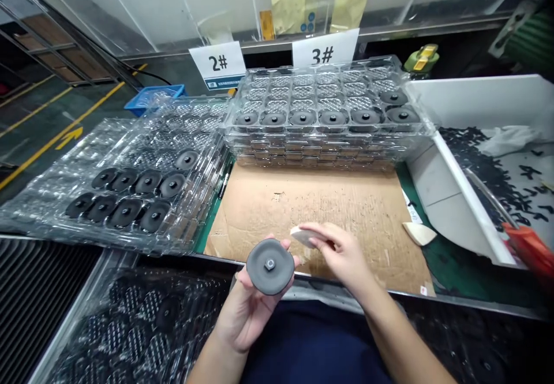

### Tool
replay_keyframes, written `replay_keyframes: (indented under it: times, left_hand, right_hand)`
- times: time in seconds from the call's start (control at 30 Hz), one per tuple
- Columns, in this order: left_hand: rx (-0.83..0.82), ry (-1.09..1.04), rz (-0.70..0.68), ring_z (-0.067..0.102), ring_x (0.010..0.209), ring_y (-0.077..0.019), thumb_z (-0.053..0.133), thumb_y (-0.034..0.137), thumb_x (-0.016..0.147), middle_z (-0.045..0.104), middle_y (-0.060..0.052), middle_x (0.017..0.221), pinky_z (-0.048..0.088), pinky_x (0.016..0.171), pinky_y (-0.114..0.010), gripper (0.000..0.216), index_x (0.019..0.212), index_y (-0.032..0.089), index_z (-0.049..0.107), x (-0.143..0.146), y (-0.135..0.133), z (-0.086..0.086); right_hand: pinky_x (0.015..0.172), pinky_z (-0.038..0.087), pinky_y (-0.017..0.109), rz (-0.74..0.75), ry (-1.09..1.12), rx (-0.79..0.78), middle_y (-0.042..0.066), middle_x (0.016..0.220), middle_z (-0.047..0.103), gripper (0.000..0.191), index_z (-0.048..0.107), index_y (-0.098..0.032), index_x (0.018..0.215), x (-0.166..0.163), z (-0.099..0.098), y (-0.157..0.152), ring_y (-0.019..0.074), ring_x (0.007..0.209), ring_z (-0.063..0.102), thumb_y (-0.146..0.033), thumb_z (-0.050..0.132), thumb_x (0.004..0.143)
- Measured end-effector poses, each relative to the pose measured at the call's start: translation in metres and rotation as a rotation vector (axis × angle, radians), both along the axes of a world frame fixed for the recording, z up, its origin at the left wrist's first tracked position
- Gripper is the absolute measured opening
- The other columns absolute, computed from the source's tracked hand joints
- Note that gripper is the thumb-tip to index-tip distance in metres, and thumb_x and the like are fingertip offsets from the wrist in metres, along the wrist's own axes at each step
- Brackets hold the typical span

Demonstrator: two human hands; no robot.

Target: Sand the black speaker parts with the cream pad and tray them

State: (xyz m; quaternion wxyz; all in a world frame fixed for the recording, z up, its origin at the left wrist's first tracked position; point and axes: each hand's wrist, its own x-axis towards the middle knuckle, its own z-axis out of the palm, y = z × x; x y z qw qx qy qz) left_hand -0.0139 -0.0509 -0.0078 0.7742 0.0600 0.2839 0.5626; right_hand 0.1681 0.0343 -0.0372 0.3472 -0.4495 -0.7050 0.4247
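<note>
My left hand holds up a round dark grey disc with a small metal nut at its centre, fingers curled behind its rim. My right hand is closed in a pinch on a small flat white piece, held just right of the disc's upper edge. Both hands hover over the near edge of a worn cardboard sheet.
A clear plastic tray at left holds several black discs under a "2#" sign. A stack of clear trays sits behind under "3#". A white bin with black scraps stands right. Another white piece lies on the green mat.
</note>
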Motion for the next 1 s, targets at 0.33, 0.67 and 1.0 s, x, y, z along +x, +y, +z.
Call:
replay_keyframes:
  times: [0.33,0.67,1.0]
  left_hand:
    - [0.139,-0.136,-0.008,0.050,0.117,-0.0265,0.058,0.048,0.075,0.053,-0.003,0.130,0.045,0.094,-0.030,0.046,0.117,0.029,0.058,0.004,-0.028,0.013]
    - [0.100,-0.048,0.020,0.054,0.112,-0.0283,0.066,0.039,0.072,0.059,-0.008,0.122,0.048,0.089,-0.032,0.043,0.111,0.024,0.062,0.005,-0.040,0.021]
    - [-0.031,0.015,-0.007,0.064,0.085,-0.0153,0.069,0.029,0.072,0.069,0.002,0.089,0.049,0.082,-0.023,0.017,0.087,0.022,0.070,0.007,-0.018,0.022]
  right_hand:
    - [0.069,0.049,0.032,0.038,-0.006,0.054,0.005,0.099,0.066,0.026,0.062,-0.023,0.108,-0.005,0.023,-0.021,0.0180,0.081,0.061,-0.020,0.050,0.085]
    - [0.074,0.047,0.033,0.140,0.047,0.210,0.006,0.099,0.063,0.028,0.060,-0.023,0.108,-0.001,0.046,-0.027,0.0180,0.088,0.057,-0.015,0.040,0.090]
    - [0.060,0.032,0.028,0.547,-0.179,0.570,0.003,0.071,0.051,0.027,0.063,-0.017,0.097,-0.034,0.100,-0.017,0.0148,0.065,0.037,-0.014,0.036,0.094]
